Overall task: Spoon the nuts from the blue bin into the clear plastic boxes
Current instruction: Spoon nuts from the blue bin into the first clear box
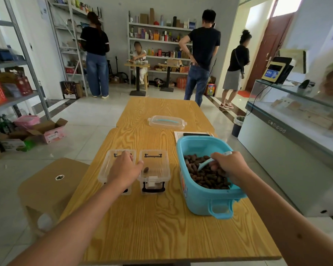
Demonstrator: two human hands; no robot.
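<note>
Head view: the scooping step is judged to be in hand. A light blue spoon [206,164] is held in the right hand [230,167], fingers curled round its handle, and its bowl is dipped among the brown nuts [210,177] that fill the lower part of the blue bin [200,200] at the right of the bench [152,227]. Two clear plastic boxes stand side by side, just left of the bin. The left box [106,167] is partly covered by the left hand [124,167], which is laid over it with fingers relaxed and the thumb reaching toward the right box [154,170]; no grip is closed on anything there. One nut [146,169] is seen in the right box, so the task is judged barely begun. A clear lid [166,122] lies well apart, farther up the bench. Next, a loaded spoon must be lifted level over the bin wall, carried left and tipped inside a box rim; spilling is the risk.
</note>
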